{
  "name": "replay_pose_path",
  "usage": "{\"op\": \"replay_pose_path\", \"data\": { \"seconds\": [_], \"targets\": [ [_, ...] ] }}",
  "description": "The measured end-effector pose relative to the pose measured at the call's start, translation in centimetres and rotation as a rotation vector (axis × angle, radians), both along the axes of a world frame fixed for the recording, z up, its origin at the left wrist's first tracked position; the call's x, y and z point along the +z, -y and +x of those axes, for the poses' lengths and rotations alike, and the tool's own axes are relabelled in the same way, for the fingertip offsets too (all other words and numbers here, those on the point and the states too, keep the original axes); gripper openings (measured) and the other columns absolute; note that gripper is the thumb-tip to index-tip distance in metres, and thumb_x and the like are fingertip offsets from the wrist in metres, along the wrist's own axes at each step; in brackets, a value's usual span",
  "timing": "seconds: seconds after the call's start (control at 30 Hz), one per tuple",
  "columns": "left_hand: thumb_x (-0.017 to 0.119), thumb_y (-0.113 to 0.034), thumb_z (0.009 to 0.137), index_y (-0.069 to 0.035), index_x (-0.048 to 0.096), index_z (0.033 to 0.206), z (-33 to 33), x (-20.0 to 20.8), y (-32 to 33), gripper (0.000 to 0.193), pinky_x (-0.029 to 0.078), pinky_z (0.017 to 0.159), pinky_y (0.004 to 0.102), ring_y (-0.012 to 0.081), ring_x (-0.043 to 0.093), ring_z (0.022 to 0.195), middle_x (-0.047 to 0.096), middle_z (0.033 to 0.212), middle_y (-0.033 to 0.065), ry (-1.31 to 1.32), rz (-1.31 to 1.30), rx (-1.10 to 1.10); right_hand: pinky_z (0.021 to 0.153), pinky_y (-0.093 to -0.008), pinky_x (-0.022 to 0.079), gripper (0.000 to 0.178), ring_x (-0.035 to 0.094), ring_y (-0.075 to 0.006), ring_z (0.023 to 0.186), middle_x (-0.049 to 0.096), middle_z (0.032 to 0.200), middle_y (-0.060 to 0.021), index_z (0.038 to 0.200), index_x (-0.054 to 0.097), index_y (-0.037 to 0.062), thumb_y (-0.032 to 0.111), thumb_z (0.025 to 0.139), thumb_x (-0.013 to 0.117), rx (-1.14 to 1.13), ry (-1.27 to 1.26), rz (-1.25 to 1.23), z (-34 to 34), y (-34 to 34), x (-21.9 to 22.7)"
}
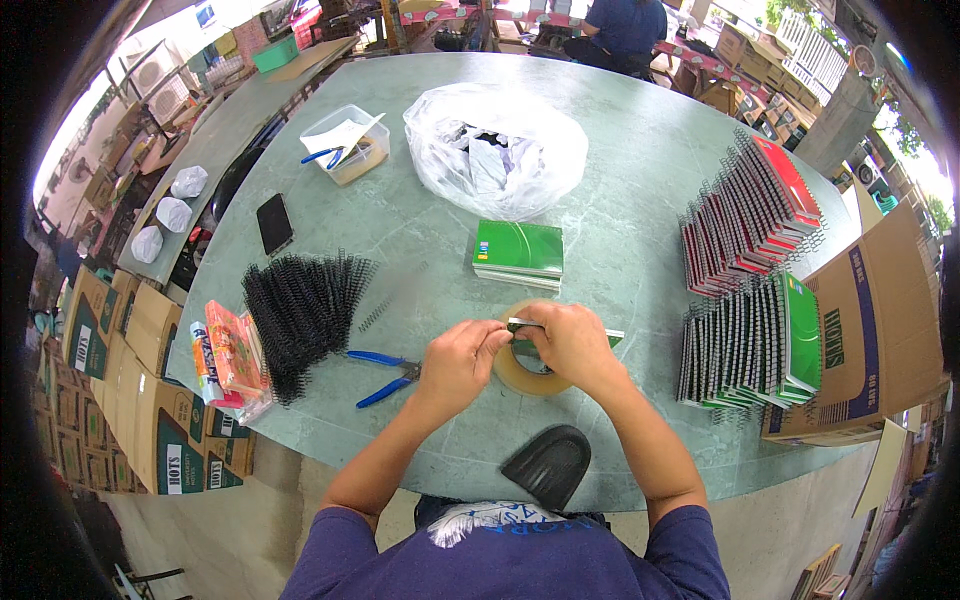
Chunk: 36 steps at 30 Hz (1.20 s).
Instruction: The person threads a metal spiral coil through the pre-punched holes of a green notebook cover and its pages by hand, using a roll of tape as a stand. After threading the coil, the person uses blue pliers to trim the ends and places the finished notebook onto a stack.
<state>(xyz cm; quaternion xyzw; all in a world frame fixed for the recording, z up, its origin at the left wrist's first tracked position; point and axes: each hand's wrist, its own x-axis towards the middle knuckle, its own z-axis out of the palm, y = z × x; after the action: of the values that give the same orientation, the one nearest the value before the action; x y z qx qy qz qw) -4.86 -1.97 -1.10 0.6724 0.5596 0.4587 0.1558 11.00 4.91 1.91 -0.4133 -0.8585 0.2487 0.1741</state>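
My right hand [572, 348] is closed around a thin green notebook [616, 338] seen nearly edge-on, its end poking out past my fingers. At the notebook's other end my left hand [456, 362] is pinched; what sits between its fingertips is too small to make out. Beneath both hands lies a wide roll of clear tape [545, 382]. Pliers with blue handles [388, 376] rest open-jawed beside my left hand. Just beyond the hands stands a short stack of green notebooks [518, 250]. Black spiral coils [300, 315] are heaped to the left.
Spiral-bound green notebooks [750, 345] and red ones [750, 220] are piled at right, beside a cardboard box [850, 330]. A white plastic bag [440, 170], a clear tub [355, 172] and a phone [273, 224] lie farther back. A black curved pad [548, 465] is nearest me.
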Motion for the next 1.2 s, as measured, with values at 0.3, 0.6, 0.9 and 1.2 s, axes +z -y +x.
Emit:
{"op": "replay_pose_path", "data": {
  "seconds": [0.3,0.6,0.9,1.2],
  "targets": [
    [0.055,-0.028,0.089,-0.001,0.061,0.088,-0.7,0.3,-1.4,0.028,0.045,0.056,0.0344,0.0252,0.057,0.057,0.058,0.068,0.0147,-0.098,0.209,0.185,0.07,-0.039,0.045,0.01,0.062,-0.0247,0.082,0.065,0.082,-0.0073,0.085,0.063,0.0095,0.01,0.076,0.06,0.041,0.052,0.276,-0.3,0.9,0.2],
    [0.067,-0.024,0.08,-0.001,0.06,0.091,-3.2,2.7,-1.3,0.026,0.045,0.062,0.0326,0.0235,0.056,0.067,0.057,0.081,0.0115,-0.086,-0.145,-0.033,0.068,-0.0377,0.042,0.02,0.06,-0.0232,0.077,0.064,0.081,-0.0039,0.094,0.057,0.0101,0.015,0.077,0.065,-0.083,-0.293,0.444,-1.5,0.7,-2.3],
    [0.063,-0.024,0.082,-0.006,0.061,0.087,-3.9,2.3,-1.3,0.019,0.045,0.064,0.0331,0.0267,0.054,0.073,0.055,0.076,0.0083,-0.106,-0.405,-0.1,0.071,-0.0372,0.044,0.026,0.059,-0.0258,0.083,0.061,0.084,-0.0073,0.095,0.056,0.0087,0.012,0.072,0.068,-0.101,-0.419,0.224,-1.1,1.3,-1.4],
    [0.064,-0.027,0.08,-0.011,0.06,0.108,7.1,-4.3,6.6,0.033,0.047,0.076,0.0419,0.0313,0.057,0.087,0.055,0.096,0.0147,-0.467,-0.267,-0.231,0.071,-0.0339,0.048,0.023,0.061,-0.0238,0.081,0.064,0.084,-0.0073,0.09,0.062,0.0065,0.003,0.068,0.071,-0.056,-0.12,0.291,1.4,1.5,0.3]
  ]
}}
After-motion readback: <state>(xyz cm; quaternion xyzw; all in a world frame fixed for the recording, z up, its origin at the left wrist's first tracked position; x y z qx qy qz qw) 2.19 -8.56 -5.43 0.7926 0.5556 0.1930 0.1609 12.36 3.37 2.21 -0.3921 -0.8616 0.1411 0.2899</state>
